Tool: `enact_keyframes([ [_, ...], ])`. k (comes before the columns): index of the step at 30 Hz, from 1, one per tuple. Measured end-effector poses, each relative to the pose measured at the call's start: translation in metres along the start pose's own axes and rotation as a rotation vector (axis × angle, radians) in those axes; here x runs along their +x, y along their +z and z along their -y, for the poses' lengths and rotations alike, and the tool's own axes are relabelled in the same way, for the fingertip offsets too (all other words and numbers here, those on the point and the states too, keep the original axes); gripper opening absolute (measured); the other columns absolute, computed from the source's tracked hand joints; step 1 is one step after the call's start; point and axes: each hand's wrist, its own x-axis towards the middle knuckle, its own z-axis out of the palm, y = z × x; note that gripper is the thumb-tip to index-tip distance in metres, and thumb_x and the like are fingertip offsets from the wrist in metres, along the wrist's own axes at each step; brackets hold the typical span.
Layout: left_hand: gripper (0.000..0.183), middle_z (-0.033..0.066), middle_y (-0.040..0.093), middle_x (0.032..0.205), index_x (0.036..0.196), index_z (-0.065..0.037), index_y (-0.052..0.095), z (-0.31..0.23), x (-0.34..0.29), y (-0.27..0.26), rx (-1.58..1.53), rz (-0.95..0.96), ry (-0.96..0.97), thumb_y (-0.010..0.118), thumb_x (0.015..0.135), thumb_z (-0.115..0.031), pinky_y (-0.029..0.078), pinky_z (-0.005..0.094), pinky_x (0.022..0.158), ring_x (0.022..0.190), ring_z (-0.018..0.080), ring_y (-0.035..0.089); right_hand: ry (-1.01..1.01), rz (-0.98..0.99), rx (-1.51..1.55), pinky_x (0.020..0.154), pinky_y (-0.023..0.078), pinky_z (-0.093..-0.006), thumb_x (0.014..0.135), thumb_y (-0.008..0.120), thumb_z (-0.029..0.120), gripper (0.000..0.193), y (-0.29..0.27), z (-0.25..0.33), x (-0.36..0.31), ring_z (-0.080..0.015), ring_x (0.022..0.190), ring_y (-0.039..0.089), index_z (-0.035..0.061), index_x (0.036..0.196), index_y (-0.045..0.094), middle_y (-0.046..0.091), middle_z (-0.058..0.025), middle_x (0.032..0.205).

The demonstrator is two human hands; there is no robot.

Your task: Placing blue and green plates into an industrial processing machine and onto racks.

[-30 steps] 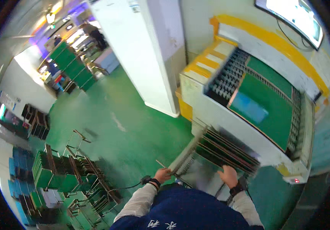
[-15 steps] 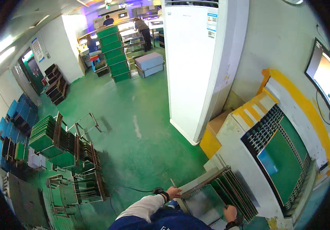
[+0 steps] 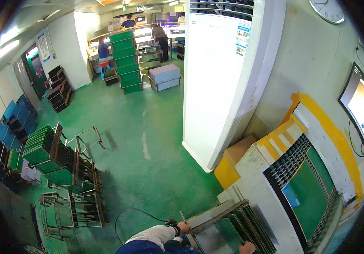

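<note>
At the bottom of the view, my left hand is closed round the near left corner of a metal rack. Several thin green panels stand side by side on edge in it. My right hand, partly cut off by the lower edge, is closed at the edge of the nearest green panel, whose face looks shiny and greyish. A dark band with a cable sits on my left wrist.
On the right is a roller conveyor machine with a green sheet on it. A tall white cabinet-like unit stands ahead. Loaded panel racks stand at left. People work at benches far back.
The view has tilted up and swung slightly right, so a wall clock shows. Both hands sit lower in the picture, still at the rack and the panel.
</note>
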Motion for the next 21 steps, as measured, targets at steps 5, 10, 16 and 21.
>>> enact_keyframes([
  [5, 0.03, 0.0103, 0.067, 0.077, 0.087, -0.002, 0.067, -0.003, 0.01, -0.004, -0.039, 0.02, -0.046, 0.065, 0.077, -0.03, 0.054, 0.0323, 0.055, 0.064, 0.0192, 0.066, -0.102, -0.093, -0.69, 0.102, 0.035, -0.039, 0.091, 0.046, 0.037, 0.048, -0.035, 0.039, -0.029, -0.0301, 0.123, 0.042, 0.0048, 0.127, 0.047, 0.047, -0.0165, 0.131],
  [10, 0.034, 0.0094, 0.065, 0.071, 0.084, -0.002, 0.067, -0.004, 0.018, -0.006, 0.05, 0.137, -0.041, 0.066, 0.077, -0.035, 0.051, 0.0322, 0.048, 0.056, 0.0183, 0.063, -0.092, -0.035, -0.764, 0.102, 0.034, -0.0422, 0.093, 0.042, 0.037, 0.047, -0.042, 0.037, -0.03, -0.0287, 0.124, 0.042, 0.0079, 0.129, 0.047, 0.046, -0.0141, 0.133],
  [16, 0.044, 0.0092, 0.063, 0.064, 0.075, -0.001, 0.065, -0.026, -0.008, -0.015, 0.07, 0.199, -0.084, 0.065, 0.077, -0.045, 0.049, 0.03, 0.044, 0.048, 0.0169, 0.061, -0.131, -0.121, -0.786, 0.103, 0.034, -0.0414, 0.093, 0.041, 0.04, 0.049, 0.069, -0.051, 0.024, -0.0255, 0.126, 0.04, 0.0106, 0.132, 0.044, 0.042, -0.012, 0.137],
  [21, 0.027, 0.0052, 0.064, 0.066, 0.078, -0.006, 0.064, 0.008, 0.032, -0.024, 0.505, 0.36, 0.402, 0.065, 0.08, -0.033, 0.048, 0.0327, 0.041, 0.047, 0.0179, 0.06, -0.263, -0.623, -0.599, 0.08, 0.038, -0.0385, 0.094, 0.038, 0.039, 0.032, 0.042, -0.02, 0.024, -0.0242, 0.092, 0.044, 0.0114, 0.108, 0.048, 0.047, -0.0088, 0.104],
])
